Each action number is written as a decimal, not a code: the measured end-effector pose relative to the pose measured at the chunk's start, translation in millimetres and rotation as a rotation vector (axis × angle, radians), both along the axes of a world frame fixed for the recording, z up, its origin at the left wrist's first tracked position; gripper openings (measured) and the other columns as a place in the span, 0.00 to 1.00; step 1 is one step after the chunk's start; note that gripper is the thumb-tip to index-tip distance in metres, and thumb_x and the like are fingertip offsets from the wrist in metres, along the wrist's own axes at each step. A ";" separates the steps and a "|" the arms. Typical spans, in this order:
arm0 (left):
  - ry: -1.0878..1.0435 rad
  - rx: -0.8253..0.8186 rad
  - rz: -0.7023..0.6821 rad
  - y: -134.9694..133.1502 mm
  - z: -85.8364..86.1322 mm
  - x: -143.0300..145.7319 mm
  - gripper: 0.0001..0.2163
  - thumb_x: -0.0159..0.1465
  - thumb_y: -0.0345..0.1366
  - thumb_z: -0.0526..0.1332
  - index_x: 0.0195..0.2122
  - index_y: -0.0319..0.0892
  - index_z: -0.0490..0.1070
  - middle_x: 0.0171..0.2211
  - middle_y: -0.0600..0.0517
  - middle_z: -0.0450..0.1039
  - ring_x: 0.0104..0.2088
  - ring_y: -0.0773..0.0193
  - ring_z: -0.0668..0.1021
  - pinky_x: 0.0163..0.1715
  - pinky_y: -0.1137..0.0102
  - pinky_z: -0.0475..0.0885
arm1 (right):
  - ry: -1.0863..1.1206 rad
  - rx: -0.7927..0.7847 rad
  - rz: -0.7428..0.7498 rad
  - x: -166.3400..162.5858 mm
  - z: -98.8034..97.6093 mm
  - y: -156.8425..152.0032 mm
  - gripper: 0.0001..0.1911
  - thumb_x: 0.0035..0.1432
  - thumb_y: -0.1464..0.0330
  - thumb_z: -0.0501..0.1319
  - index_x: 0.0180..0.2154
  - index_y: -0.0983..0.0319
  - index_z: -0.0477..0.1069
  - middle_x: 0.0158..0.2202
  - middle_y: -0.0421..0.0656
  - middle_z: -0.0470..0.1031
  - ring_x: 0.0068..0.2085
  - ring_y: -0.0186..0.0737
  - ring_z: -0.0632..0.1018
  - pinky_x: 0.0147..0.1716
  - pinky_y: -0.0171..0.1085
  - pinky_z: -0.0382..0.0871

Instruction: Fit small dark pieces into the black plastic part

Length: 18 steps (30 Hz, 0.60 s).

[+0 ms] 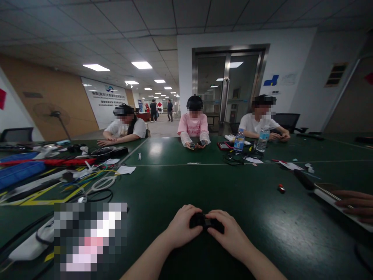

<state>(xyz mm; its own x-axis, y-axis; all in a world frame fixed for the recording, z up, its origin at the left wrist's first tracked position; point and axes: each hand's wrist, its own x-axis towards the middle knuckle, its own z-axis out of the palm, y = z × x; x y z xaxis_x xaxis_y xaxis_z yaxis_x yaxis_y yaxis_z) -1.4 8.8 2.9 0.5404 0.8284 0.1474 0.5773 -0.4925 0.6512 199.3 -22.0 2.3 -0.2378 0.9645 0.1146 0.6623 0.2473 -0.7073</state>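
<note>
Close to the table's near edge, a small dark object (207, 223) sits between my two hands, just above or on the green tabletop. It is black with a greyer part in the middle, and its kind is too dark to make out. My left hand (182, 227) is closed around its left end, thumb on the near side and fingers beyond. My right hand (230, 235) grips the right end in the same way. Both hands hide much of the object, and their thumbs almost meet.
Cables (103, 183), a blue tray (21, 174) and a white power strip (32, 243) crowd the left. Two water bottles (239, 140) stand toward the far right. A small red item (281, 188) lies right of centre. Another person's hand (355, 204) rests over a tablet-like device; several people sit opposite.
</note>
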 end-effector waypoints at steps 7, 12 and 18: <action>-0.011 0.011 0.004 1.1 -1.1 1.3 0.18 0.55 0.34 0.62 0.48 0.44 0.68 0.45 0.49 0.68 0.46 0.57 0.69 0.48 0.65 0.65 | -0.020 0.012 0.008 0.0 -2.2 1.3 0.15 0.51 0.67 0.60 0.43 0.54 0.73 0.48 0.42 0.72 0.50 0.45 0.71 0.51 0.44 0.61; -0.014 0.003 0.004 1.1 -0.9 1.2 0.19 0.55 0.34 0.62 0.49 0.44 0.68 0.45 0.49 0.68 0.46 0.56 0.69 0.48 0.65 0.64 | -0.018 -0.005 -0.005 -0.3 -2.0 1.2 0.17 0.49 0.68 0.61 0.44 0.53 0.72 0.49 0.41 0.72 0.51 0.46 0.70 0.52 0.44 0.60; -0.018 -0.012 0.004 0.1 0.5 0.5 0.19 0.55 0.34 0.61 0.49 0.45 0.67 0.46 0.49 0.68 0.46 0.56 0.69 0.48 0.65 0.65 | -0.001 -0.010 -0.004 0.2 -3.6 1.6 0.17 0.50 0.68 0.61 0.44 0.52 0.72 0.49 0.40 0.72 0.51 0.44 0.70 0.52 0.43 0.60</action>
